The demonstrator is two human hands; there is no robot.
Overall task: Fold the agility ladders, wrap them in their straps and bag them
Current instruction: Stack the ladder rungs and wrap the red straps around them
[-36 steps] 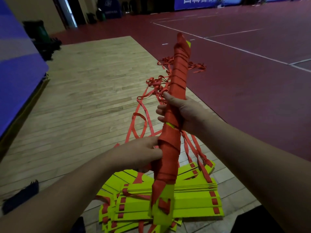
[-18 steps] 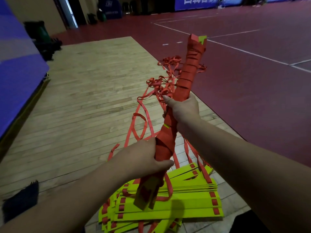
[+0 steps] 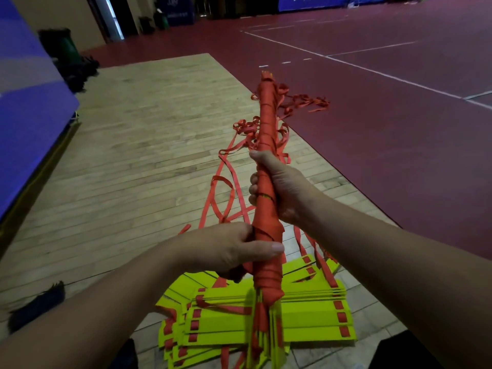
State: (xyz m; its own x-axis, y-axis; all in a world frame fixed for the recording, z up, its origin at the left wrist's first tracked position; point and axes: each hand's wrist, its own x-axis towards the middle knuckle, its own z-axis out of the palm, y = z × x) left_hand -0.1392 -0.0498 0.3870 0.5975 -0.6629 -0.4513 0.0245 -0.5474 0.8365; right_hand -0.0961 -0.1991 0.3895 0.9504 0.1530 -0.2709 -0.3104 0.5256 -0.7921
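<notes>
- Wrapped ladder bundle (image 3: 267, 123) stands tilted away, above the ladder stack (image 3: 306, 318) on the floor; right hand (image 3: 286, 187) curls round its middle, left hand (image 3: 229, 249) clasps it just below
- Probably light, stiff lengthwise; the strap wrap looks soft and may slip
- Hold mid-length, where both grips sit; beneath the left hand its end fans loose

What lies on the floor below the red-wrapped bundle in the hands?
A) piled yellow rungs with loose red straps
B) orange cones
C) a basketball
A: under the wrapped bundle, yellow rungs lie piled on the wooden floor, loose red straps trailing away.
</notes>
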